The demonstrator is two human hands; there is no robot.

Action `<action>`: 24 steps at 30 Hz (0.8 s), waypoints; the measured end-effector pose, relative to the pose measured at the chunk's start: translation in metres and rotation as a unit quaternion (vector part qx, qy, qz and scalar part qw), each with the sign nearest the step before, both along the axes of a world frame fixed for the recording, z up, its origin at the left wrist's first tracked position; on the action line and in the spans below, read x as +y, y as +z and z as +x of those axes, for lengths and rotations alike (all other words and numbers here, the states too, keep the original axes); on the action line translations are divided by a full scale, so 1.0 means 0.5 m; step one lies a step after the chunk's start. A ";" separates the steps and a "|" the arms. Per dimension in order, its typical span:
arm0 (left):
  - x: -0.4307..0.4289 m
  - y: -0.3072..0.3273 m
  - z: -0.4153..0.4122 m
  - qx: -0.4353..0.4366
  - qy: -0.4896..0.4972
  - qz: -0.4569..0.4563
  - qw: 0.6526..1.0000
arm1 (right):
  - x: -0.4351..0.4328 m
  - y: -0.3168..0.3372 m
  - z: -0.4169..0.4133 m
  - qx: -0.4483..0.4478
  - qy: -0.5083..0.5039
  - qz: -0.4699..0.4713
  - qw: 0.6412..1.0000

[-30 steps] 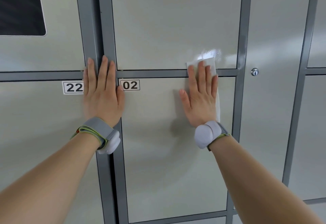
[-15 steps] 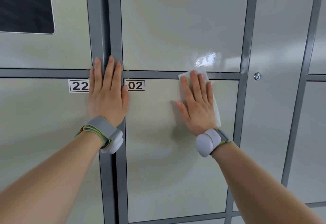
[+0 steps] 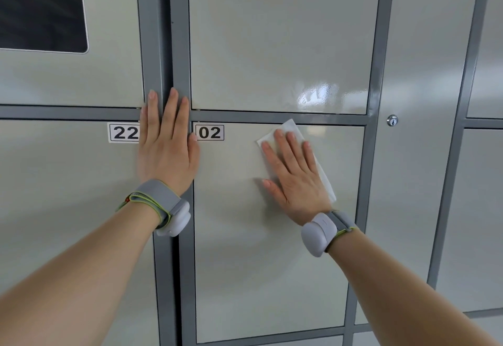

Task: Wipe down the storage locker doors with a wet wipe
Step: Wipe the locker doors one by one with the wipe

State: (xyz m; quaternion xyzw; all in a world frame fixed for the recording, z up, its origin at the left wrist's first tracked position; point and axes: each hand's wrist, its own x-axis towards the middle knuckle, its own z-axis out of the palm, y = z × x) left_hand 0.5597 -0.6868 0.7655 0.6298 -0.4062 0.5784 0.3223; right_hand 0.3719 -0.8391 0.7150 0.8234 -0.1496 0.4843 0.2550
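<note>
A white wet wipe lies flat against the pale locker door marked 02, near its upper edge. My right hand presses flat on the wipe with fingers spread, covering most of it. My left hand rests flat and empty on the grey frame post between the doors marked 22 and 02, hiding part of the 22 label. Both wrists wear grey bands. The door above shows a wet sheen near its lower right corner.
Grey frame bars separate the doors. A tall panel to the right carries a small round key lock. At upper left a door has a dark window. More doors continue at the right edge.
My right hand has slid the wipe down and to the left, from the bar above door 02 onto the door's face. My left hand has stayed on the frame post.
</note>
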 end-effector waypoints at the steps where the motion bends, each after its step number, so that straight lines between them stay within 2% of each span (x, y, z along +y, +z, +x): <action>1: -0.001 0.001 0.001 -0.003 -0.001 -0.002 1.000 | -0.002 0.006 -0.001 -0.010 0.005 0.005 1.000; 6: -0.002 -0.002 0.001 0.000 -0.002 -0.005 1.000 | 0.011 0.057 0.020 -0.094 0.008 0.057 0.994; 11: -0.003 0.000 0.002 -0.001 -0.001 -0.006 1.000 | 0.032 0.069 0.041 -0.079 0.016 0.045 0.996; 19: 0.001 -0.002 0.000 -0.004 -0.005 -0.003 1.000 | 0.019 -0.007 0.029 0.001 0.012 -0.023 1.000; 24: 0.000 -0.003 0.002 -0.010 -0.003 -0.007 1.000 | 0.016 0.042 0.034 -0.081 0.014 0.021 0.996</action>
